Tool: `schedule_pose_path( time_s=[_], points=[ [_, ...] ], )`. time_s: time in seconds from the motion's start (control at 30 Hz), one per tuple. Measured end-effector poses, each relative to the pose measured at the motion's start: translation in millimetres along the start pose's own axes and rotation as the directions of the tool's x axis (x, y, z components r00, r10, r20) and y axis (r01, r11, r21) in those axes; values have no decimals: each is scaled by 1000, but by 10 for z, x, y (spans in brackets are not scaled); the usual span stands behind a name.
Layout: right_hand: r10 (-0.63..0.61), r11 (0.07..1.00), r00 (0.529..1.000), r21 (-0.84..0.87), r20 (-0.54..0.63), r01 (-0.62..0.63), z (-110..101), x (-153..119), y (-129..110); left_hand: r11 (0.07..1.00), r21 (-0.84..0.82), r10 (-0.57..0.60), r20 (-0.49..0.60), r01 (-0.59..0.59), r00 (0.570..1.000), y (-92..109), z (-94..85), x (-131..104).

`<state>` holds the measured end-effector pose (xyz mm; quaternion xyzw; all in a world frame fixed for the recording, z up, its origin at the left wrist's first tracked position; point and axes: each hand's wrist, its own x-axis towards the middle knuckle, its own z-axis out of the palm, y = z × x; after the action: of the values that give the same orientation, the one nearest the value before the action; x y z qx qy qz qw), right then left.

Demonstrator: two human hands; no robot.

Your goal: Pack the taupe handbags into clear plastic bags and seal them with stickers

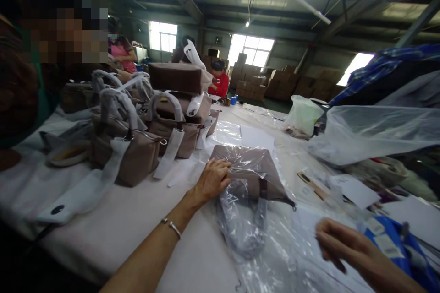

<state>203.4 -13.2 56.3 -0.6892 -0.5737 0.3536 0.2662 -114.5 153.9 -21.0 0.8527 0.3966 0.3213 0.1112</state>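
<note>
A taupe handbag (254, 160) lies on its side on the white-covered table, inside a clear plastic bag (275, 242). Its wrapped handles (242, 242) point toward me. Resting flat on the upper left of the handbag, my left hand (215, 177) is open, pressing on the plastic. My right hand (338, 238) hangs above the right side of the clear plastic, slightly blurred. Its fingers are loosely bent and apart, with nothing visible in them. Beside it lies a blue packet (388, 238) with white labels.
Several taupe handbags (140, 151) with wrapped handles stand and stack on the left. A wooden-handled brush (312, 185), white papers (355, 190) and a translucent plastic sheet (378, 128) lie right. A person (20, 82) is close at left; others work farther back near cartons (252, 84).
</note>
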Motion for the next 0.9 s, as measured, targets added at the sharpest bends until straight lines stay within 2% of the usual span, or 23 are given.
schedule_pose_path(
  time_s=[0.03, 0.07, 0.13, 0.17, 0.23, 0.33, 0.47, 0.57, 0.67, 0.77, 0.83, 0.9],
  points=[
    [-54, 998, 984, 37, 170, 48, 154, 153, -203, 1000, 1, 5, 1, -5, 1000, -4, -3, 0],
    [-102, 994, 958, 60, 267, 89, 311, 334, -402, 1000, 3, 12, -1, -12, 1000, -9, -5, 1],
    [-147, 989, 922, 32, 359, 146, 602, 732, -727, 1000, 4, 27, -11, -27, 1000, -20, -4, 1],
    [-146, 986, 917, -25, 371, 167, 721, 924, -836, 999, 3, 33, -16, -33, 999, -28, 0, 3],
    [-108, 955, 941, -229, 321, 187, 886, 1243, -941, 999, -4, 38, -22, -39, 999, -47, 14, 9],
    [-87, 855, 975, -487, 202, 177, 974, 1510, -927, 999, -20, 41, -24, -42, 999, -78, 44, 24],
    [-128, 697, 988, -701, 89, 153, 982, 1573, -910, 997, -22, 67, -22, -67, 998, -106, 76, 46],
    [-163, 601, 986, -791, 24, 118, 959, 1540, -946, 997, -2, 73, -22, -73, 997, -115, 78, 62],
    [-178, 481, 984, -872, 2, 89, 852, 1481, -952, 998, -2, 64, -34, -64, 997, -125, 79, 69],
    [-214, 432, 976, -900, -46, 52, 719, 1434, -893, 999, -21, 47, -86, -49, 995, -148, 123, 53],
    [-379, 450, 922, -887, -85, 104, 701, 1444, -809, 999, -23, 22, -142, -25, 990, -173, 177, 36],
    [-564, 456, 820, -865, -98, 210, 763, 1503, -689, 1000, -15, -5, -186, 2, 983, -200, 227, 26]
  ],
)
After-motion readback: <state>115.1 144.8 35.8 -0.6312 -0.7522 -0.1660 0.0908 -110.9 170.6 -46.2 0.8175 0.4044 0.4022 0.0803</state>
